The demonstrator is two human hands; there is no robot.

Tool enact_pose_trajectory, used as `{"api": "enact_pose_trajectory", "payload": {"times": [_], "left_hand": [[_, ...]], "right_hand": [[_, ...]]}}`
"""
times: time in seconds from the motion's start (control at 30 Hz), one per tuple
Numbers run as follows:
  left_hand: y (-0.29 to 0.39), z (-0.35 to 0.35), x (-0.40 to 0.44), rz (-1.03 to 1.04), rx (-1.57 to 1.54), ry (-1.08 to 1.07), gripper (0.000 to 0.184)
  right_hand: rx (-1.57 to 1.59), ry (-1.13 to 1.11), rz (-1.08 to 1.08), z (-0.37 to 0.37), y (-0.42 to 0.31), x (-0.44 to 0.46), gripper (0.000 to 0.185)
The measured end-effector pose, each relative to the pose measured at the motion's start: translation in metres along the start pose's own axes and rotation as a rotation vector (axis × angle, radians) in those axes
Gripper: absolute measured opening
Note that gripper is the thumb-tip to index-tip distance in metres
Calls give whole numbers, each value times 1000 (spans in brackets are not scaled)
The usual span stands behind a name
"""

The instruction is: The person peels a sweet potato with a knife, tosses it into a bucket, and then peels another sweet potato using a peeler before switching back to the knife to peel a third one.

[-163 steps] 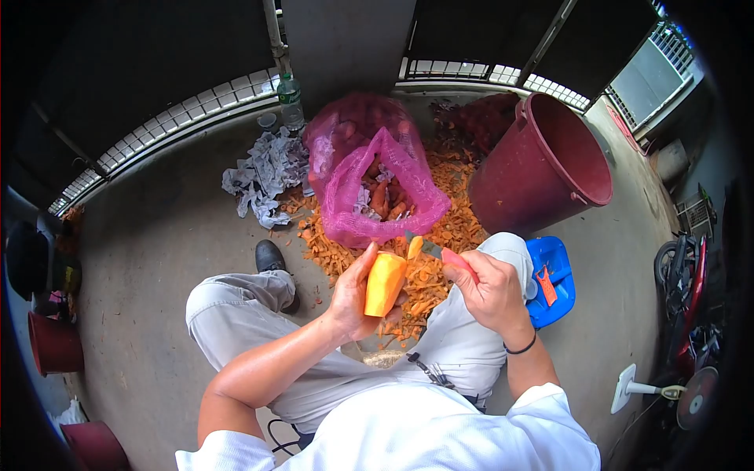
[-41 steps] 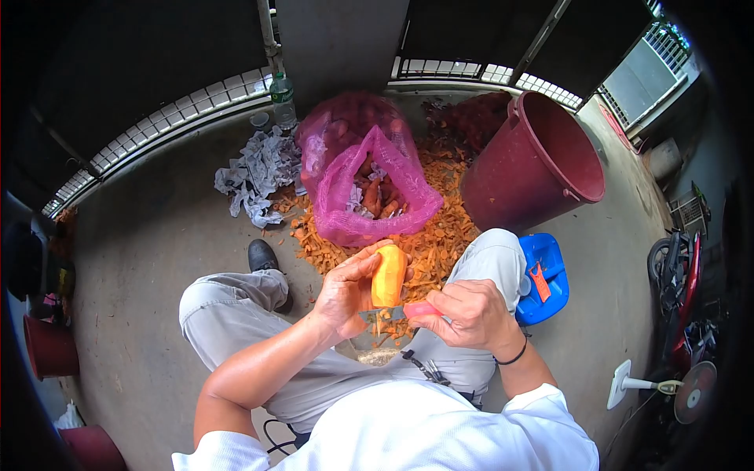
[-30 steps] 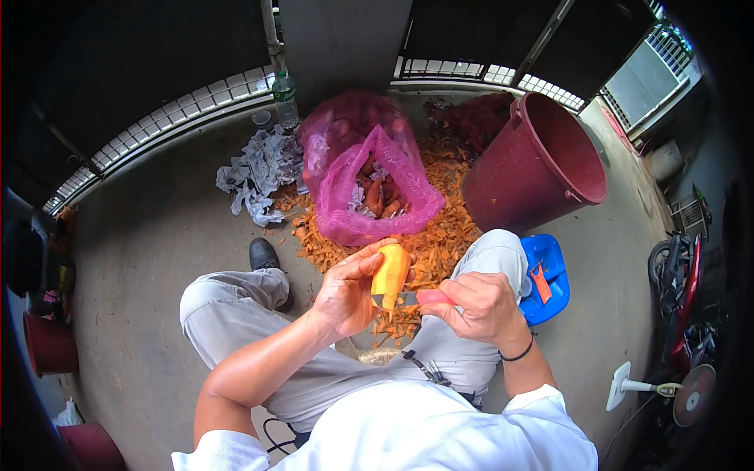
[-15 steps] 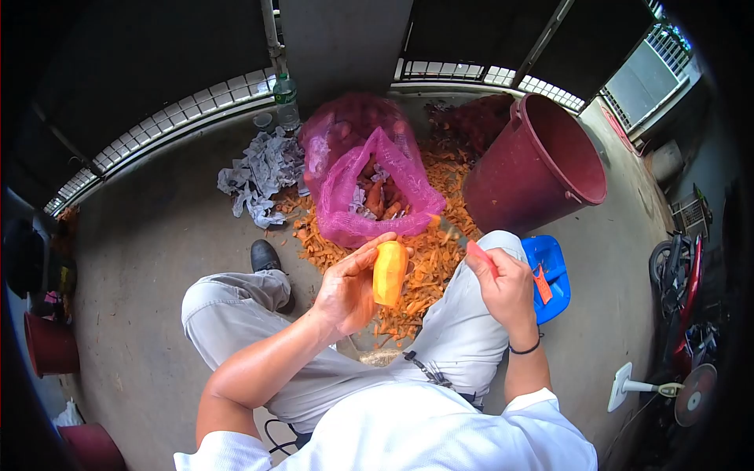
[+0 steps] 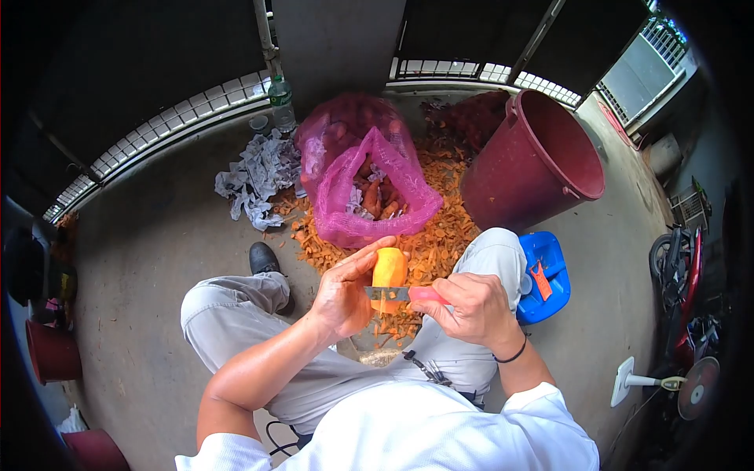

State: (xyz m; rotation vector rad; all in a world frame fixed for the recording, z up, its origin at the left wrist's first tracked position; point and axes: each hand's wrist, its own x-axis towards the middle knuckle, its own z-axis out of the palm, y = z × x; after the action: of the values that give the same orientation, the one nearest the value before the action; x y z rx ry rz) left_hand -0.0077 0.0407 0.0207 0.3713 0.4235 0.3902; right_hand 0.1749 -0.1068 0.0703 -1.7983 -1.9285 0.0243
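Observation:
My left hand point(image 5: 343, 294) holds a peeled yellow-orange root vegetable point(image 5: 389, 268) upright between thumb and fingers. In my right hand point(image 5: 471, 308) is the pink handle of a knife point(image 5: 387, 293). Its flat dark blade lies across the lower part of the vegetable, with bits of orange stuck on it. Beyond both hands stands a pink mesh bag point(image 5: 377, 228), its mouth open on unpeeled orange roots point(image 5: 372, 198) and paper. Orange peelings point(image 5: 440, 235) are heaped on the floor around the bag and below my hands.
A large dark red bin point(image 5: 510, 173) leans at the right behind my knee. Beside that knee lies a blue tray point(image 5: 556, 267) with an orange peeler point(image 5: 541, 281). Crumpled paper point(image 5: 263, 173) and a plastic bottle point(image 5: 281, 104) are left of the bag. A fan point(image 5: 697, 388) is at far right.
Half a second ago the knife was raised to the right, away from the vegetable. It has come back left and its blade now crosses the vegetable. My left hand has barely moved.

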Motion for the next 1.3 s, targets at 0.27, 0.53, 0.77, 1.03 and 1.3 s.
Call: {"api": "enact_pose_trajectory", "payload": {"times": [0.27, 0.53, 0.77, 1.03, 1.3], "left_hand": [[0, -2, 1, 1, -37, -61, 44], [-4, -4, -2, -33, -26, -63, 46], [-7, -1, -4, -53, -2, -130, 51], [-8, -2, 0, -60, 54, -46, 52], [-7, 2, 0, -74, 102, -35, 48]], "right_hand": [[-100, 12, -14, -11, -3, 2, 36], [-142, 144, 69, -18, 12, -1, 29], [90, 193, 197, -13, 14, -9, 28], [25, -18, 64, -11, 6, -8, 28], [193, 300, 425, -23, 36, -10, 28]]}}
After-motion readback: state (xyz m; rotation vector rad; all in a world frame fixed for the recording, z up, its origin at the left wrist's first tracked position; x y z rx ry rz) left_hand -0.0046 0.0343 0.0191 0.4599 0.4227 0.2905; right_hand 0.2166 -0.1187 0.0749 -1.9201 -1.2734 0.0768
